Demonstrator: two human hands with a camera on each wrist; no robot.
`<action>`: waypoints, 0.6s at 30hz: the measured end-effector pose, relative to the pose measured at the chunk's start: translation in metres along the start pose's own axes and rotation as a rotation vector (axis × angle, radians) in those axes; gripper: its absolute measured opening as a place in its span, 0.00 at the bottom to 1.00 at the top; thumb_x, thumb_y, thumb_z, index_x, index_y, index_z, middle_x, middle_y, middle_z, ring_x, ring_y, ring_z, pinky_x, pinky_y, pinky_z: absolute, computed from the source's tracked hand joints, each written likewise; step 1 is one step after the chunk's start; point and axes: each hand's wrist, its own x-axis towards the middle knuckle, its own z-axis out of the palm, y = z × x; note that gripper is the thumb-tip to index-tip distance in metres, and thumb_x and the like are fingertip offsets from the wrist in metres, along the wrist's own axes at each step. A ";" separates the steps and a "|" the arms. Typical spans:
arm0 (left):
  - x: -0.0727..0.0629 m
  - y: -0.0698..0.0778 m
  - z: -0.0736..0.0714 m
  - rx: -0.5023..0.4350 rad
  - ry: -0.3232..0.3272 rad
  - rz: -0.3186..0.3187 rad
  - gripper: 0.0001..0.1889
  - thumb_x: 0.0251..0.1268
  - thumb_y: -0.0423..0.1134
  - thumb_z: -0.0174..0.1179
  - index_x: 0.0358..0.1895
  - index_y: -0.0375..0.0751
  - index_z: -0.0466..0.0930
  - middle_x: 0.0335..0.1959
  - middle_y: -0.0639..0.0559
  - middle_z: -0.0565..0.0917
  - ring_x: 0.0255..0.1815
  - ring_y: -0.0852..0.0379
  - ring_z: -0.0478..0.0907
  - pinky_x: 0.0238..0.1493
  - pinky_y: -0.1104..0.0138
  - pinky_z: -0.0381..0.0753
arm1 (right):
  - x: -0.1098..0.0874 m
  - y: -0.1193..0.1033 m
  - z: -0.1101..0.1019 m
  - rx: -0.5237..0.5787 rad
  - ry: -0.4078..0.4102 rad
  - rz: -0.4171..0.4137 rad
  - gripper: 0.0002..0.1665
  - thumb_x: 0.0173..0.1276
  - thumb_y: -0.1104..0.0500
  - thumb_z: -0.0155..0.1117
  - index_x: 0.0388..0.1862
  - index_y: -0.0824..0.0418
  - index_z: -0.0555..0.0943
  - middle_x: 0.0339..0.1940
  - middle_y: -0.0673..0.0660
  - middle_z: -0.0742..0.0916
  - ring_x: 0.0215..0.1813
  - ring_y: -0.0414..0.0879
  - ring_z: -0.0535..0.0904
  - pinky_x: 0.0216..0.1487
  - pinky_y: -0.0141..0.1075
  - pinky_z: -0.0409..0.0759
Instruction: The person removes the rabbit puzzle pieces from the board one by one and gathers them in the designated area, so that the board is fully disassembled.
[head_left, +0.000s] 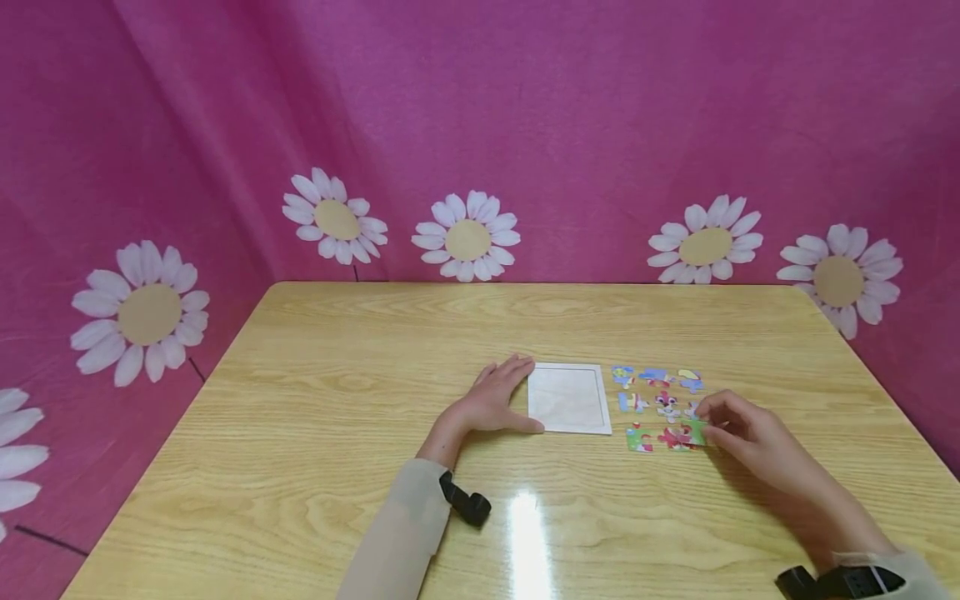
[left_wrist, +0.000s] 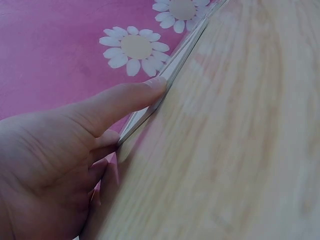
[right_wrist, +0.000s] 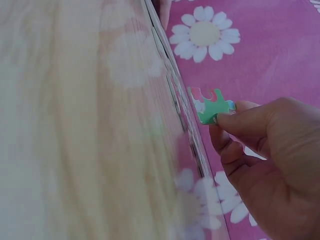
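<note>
Between thumb and fingertips, my right hand [head_left: 761, 442] pinches a mostly green jigsaw piece [right_wrist: 214, 109], held just above the table at the right end of the nearest row of pieces. Several other loose jigsaw pieces [head_left: 656, 377], blue, red and green, lie in rows to its left. A white square puzzle tray [head_left: 567, 400] with a raised border lies flat beside them. At the tray's left side rests my left hand [head_left: 487, 402], its fingers spread and extended toward the far corner. The left thumb [left_wrist: 145, 92] touches the tray's edge near the front corner.
Everything lies on a light wood-grain table [head_left: 360, 375]. Behind it hangs a pink cloth [head_left: 525, 100] printed with white daisies. Black wrist straps [head_left: 467, 500] sit on both forearms, and light glares off the tabletop near the front.
</note>
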 end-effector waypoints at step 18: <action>0.000 0.000 0.000 -0.001 -0.001 -0.001 0.52 0.55 0.55 0.69 0.79 0.45 0.48 0.82 0.51 0.49 0.83 0.54 0.38 0.83 0.53 0.35 | -0.022 0.016 -0.016 0.002 0.008 0.042 0.14 0.61 0.77 0.63 0.43 0.65 0.77 0.37 0.38 0.81 0.36 0.29 0.77 0.34 0.18 0.74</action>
